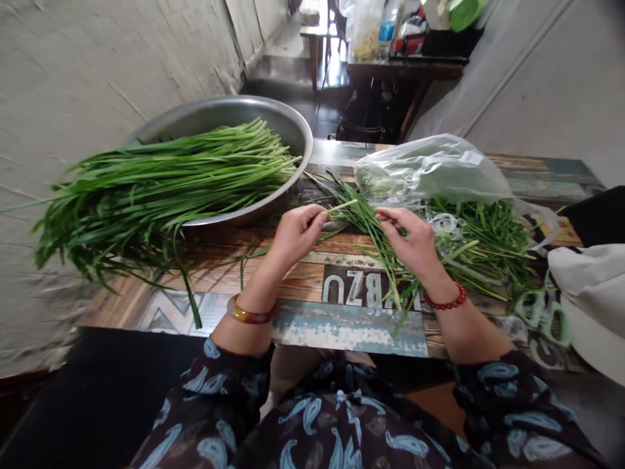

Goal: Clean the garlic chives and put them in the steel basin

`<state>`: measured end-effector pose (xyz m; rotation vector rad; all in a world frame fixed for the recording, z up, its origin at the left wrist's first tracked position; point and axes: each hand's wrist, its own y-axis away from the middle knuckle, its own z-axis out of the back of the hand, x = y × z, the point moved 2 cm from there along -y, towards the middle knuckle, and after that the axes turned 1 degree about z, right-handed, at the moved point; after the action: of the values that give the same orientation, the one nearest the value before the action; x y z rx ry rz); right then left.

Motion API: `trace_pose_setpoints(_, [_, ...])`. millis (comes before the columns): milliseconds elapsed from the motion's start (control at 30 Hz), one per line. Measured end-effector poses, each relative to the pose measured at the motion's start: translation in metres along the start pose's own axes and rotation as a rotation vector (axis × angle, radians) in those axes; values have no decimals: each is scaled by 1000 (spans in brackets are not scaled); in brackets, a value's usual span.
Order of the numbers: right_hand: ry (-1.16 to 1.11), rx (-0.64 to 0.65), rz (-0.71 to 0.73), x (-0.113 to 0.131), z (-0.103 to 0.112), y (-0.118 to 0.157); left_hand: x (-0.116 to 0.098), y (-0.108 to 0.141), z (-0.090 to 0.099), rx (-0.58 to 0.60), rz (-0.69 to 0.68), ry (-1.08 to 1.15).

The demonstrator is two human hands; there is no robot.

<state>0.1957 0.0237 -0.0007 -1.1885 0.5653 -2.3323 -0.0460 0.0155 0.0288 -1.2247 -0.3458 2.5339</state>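
Observation:
My left hand (301,228) is closed in a pinch on a garlic chive; its pale stem end (344,207) sticks out to the right. My right hand (407,234) is a short way off to the right, thumb and fingertips pressed together. Whatever its fingertips hold is too small to make out. Between and beneath the hands, loose garlic chives (367,225) lie across the table. A large metal basin (297,130) on the left holds a thick bundle of garlic chives (195,172), leaves hanging over its near left rim.
Right of my hands, more greens (493,241) lie beside a clear plastic bag (439,166). Green-handled scissors (556,322) and a white cap (593,293) are at the table's right end. A wall (97,65) borders the left; another table (405,68) with a bottle stands beyond.

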Motion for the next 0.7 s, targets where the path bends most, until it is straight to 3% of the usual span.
trace_pose_setpoints(167, [-81,20,46,12,-9,4,-7,5,-17,239,51,171])
trace_pose_setpoints(300, [24,60,133,20,-10,13,-10,14,-37,411,13,202])
trace_pose_setpoints(433, [164,36,188,10,-9,19,-3,15,-49,391,-55,164])
trace_pose_setpoints(600, [273,79,380,-2,-14,23,1,15,-56,423,-145,-66])
trace_pose_setpoints(700, [301,84,163,-6,-17,25,-2,16,-58,425,-157,-169])
